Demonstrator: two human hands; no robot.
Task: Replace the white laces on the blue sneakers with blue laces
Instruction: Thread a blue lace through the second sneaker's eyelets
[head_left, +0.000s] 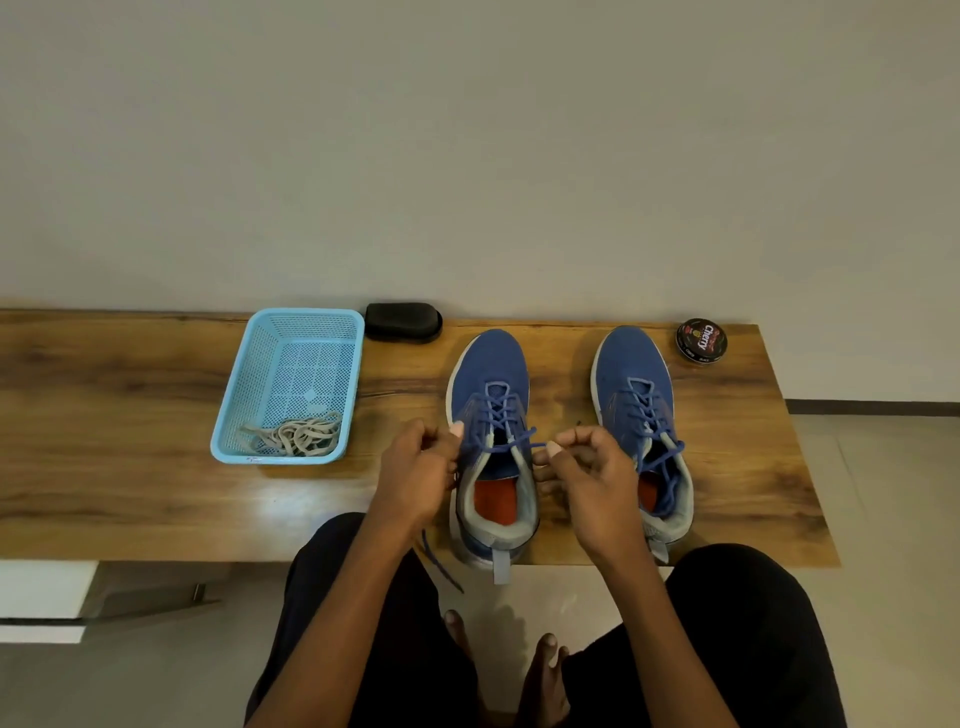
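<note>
Two blue sneakers stand side by side on the wooden table (130, 499), toes toward the wall; the left sneaker (491, 441) sits directly in front of the person, the right sneaker (641, 415) just beside it. Both carry blue laces through the eyelets. The white laces (296, 435) lie in a loose heap at the near end of the blue basket (236, 410), well apart from the shoes. The left hand (418, 475) is curled at the left side of the nearer shoe's collar and appears to pinch one end of the blue lace (496, 415); a free length hangs below the table edge. The right hand (587, 470) is curled on the other side, thumb and forefinger pinching the opposite end, which runs taut across the shoe opening. Judgement: lacing of this shoe is at its top eyelets, and tightening or tying remains. The lace is light, thin and limp; it will not hold shape and can slip through smooth fingers, so it is best held close to the stiff tips or near the eyelet. The shoe itself is light with a soft, padded collar, and may slide on the glossy table under an uneven pull. A black brush (402, 321) and a polish tin (701, 341) stand at the far edge.
</note>
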